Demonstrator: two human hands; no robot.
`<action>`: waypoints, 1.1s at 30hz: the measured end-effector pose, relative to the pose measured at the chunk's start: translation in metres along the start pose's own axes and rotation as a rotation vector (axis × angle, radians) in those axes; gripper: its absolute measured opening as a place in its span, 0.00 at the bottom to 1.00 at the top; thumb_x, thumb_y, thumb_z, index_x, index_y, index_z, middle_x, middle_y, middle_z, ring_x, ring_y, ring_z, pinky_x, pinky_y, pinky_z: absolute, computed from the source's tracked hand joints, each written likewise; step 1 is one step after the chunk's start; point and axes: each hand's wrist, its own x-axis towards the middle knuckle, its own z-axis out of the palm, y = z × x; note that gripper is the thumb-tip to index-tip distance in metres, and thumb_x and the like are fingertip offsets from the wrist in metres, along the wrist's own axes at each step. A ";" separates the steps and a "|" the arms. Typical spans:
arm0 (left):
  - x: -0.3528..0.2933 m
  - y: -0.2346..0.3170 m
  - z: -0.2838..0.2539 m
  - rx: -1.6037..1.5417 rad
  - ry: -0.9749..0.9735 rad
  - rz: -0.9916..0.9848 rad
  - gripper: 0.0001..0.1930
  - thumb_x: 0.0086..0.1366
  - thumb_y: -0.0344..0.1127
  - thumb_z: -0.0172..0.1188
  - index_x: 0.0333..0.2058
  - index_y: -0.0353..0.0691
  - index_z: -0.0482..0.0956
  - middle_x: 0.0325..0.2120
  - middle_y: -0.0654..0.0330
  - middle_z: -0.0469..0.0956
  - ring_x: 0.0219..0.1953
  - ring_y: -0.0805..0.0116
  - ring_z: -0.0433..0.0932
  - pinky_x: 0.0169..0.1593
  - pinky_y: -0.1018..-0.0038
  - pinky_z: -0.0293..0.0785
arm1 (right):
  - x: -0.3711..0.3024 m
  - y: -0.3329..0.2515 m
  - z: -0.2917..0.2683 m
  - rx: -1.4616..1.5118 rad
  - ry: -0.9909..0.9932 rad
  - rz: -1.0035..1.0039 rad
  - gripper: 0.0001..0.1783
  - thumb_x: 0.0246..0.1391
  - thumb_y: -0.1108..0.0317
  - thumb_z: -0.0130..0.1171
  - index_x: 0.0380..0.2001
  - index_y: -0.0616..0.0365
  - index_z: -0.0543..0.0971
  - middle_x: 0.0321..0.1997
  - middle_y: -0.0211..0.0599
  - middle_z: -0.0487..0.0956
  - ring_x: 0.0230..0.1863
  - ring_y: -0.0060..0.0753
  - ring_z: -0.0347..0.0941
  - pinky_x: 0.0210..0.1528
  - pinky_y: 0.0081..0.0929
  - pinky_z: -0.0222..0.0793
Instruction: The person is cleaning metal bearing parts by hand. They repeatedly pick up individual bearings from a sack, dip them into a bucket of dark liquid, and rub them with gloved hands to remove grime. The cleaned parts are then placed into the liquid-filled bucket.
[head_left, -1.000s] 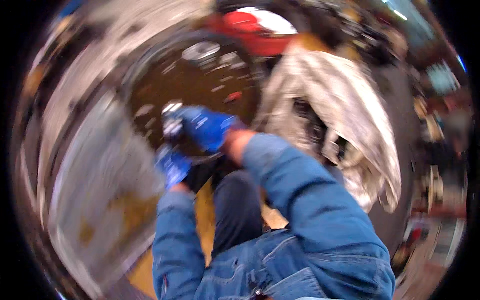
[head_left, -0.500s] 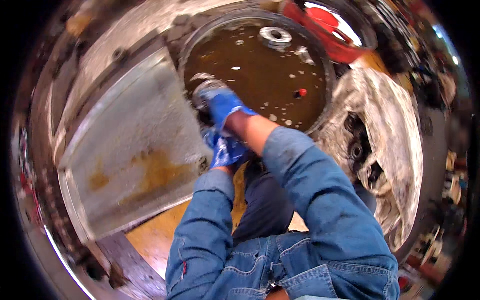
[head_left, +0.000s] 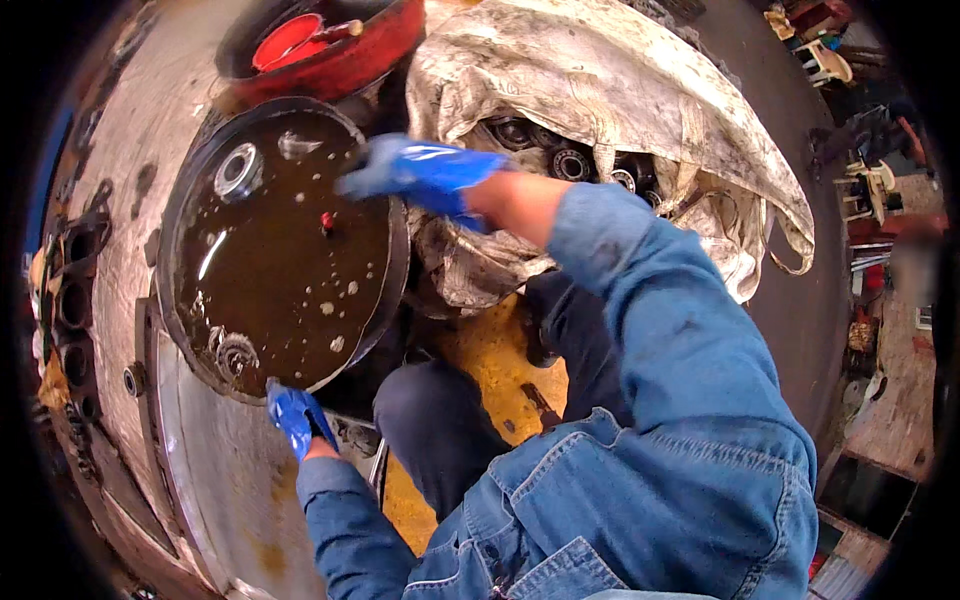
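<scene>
A round dark tub (head_left: 398,260) holds murky brown liquid with pale flecks on it. One metal bearing (head_left: 256,160) sits in the far left of the liquid, and a blurred ring-shaped thing (head_left: 236,352) lies at the near left. My left hand (head_left: 298,418), in a blue glove, is at the tub's near rim beside that ring. Its fingers are drawn together, and what they hold, if anything, is hidden. Over the right rim is my right hand (head_left: 420,175), also blue-gloved. Motion smears its fingers, so their grip is unclear. A small red object (head_left: 327,221) shows in the liquid.
Beyond the tub stands a red basin (head_left: 360,65) with a red scoop (head_left: 288,42) in it. To the right, a dirty white sack (head_left: 620,75) lies open with several bearings (head_left: 570,165) inside. A metal tray (head_left: 215,470) is at the near left.
The view has swung to the right. My hands were close together at the tub's near left edge; now the right has moved away to the far right rim.
</scene>
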 end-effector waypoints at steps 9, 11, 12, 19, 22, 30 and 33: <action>-0.002 0.009 -0.018 0.264 0.035 -0.045 0.21 0.73 0.40 0.46 0.59 0.35 0.72 0.55 0.52 0.76 0.52 0.59 0.76 0.56 0.67 0.72 | -0.140 0.341 -0.173 -0.680 0.555 0.909 0.35 0.45 0.42 0.66 0.48 0.58 0.82 0.50 0.56 0.81 0.52 0.56 0.78 0.57 0.43 0.73; -0.005 0.013 -0.005 0.239 0.059 -0.125 0.22 0.73 0.42 0.46 0.59 0.38 0.72 0.55 0.54 0.76 0.52 0.60 0.75 0.57 0.68 0.71 | -0.152 0.373 -0.189 -0.736 0.554 0.976 0.38 0.43 0.41 0.67 0.51 0.58 0.80 0.50 0.57 0.81 0.52 0.58 0.78 0.55 0.43 0.74; -0.011 0.019 -0.005 0.276 0.049 -0.155 0.21 0.72 0.41 0.46 0.59 0.38 0.71 0.55 0.55 0.75 0.53 0.61 0.75 0.57 0.68 0.71 | -0.150 0.392 -0.188 -0.806 0.618 0.922 0.35 0.45 0.42 0.66 0.49 0.57 0.81 0.49 0.57 0.81 0.51 0.57 0.79 0.55 0.44 0.74; -0.045 0.033 0.020 0.643 0.073 -0.129 0.21 0.73 0.42 0.45 0.60 0.43 0.70 0.54 0.59 0.75 0.54 0.60 0.74 0.57 0.71 0.70 | -0.106 0.394 -0.190 -0.888 0.152 0.978 0.33 0.38 0.56 0.68 0.53 0.51 0.81 0.58 0.49 0.77 0.60 0.52 0.72 0.62 0.41 0.68; -0.050 0.033 0.033 0.607 0.000 -0.080 0.21 0.73 0.41 0.45 0.60 0.41 0.69 0.55 0.57 0.74 0.56 0.58 0.73 0.59 0.68 0.70 | -0.104 0.375 -0.200 -0.944 0.095 1.017 0.43 0.27 0.64 0.72 0.57 0.49 0.79 0.64 0.47 0.74 0.67 0.48 0.67 0.69 0.37 0.62; -0.005 0.010 -0.020 1.264 0.042 0.269 0.24 0.63 0.24 0.47 0.59 0.31 0.71 0.54 0.46 0.75 0.57 0.53 0.74 0.62 0.66 0.67 | -0.153 0.486 -0.172 0.267 0.479 0.920 0.21 0.66 0.58 0.49 0.57 0.55 0.76 0.55 0.37 0.78 0.57 0.36 0.72 0.63 0.38 0.64; 0.012 -0.004 -0.067 0.865 0.286 0.118 0.19 0.67 0.27 0.46 0.55 0.31 0.75 0.47 0.42 0.79 0.53 0.52 0.77 0.57 0.63 0.71 | -0.169 0.396 -0.148 0.689 0.250 0.523 0.23 0.65 0.59 0.53 0.59 0.57 0.74 0.55 0.34 0.78 0.57 0.31 0.73 0.61 0.36 0.67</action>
